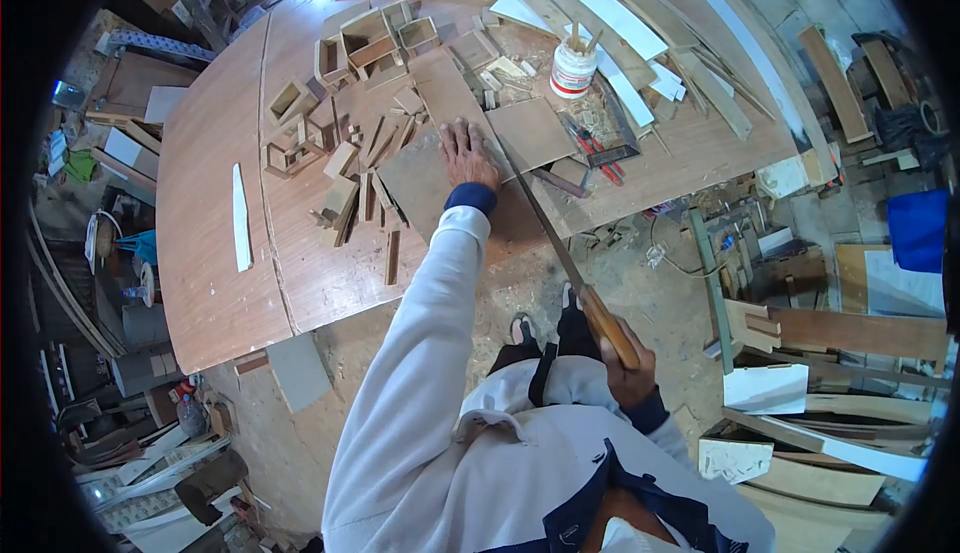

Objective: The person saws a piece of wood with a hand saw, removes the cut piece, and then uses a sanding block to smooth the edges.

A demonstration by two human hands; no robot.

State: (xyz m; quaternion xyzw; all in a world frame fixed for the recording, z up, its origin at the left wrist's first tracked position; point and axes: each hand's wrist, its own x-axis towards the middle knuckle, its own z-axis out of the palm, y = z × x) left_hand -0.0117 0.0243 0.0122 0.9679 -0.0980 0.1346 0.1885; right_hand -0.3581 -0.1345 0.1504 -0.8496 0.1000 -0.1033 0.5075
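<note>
My left hand (467, 156) lies flat with its fingers spread on a thin wooden board (415, 178) near the table's front edge. My right hand (632, 365) is wrapped round the wooden handle of a hand saw (607, 327), in front of the table. The saw's blade (545, 225) runs up and to the left, its far end beside the board under my left hand. Right of the blade lies another thin square panel (532, 135). A long plank (443, 85) extends away beyond my left hand.
Small wooden boxes (368, 41) and loose offcuts lie left on the table (205, 203). A white tub (573, 68) with sticks, red-handled pliers (608, 160) and long curved strips are at the right. Wood pieces (840, 331) crowd the floor beside the table.
</note>
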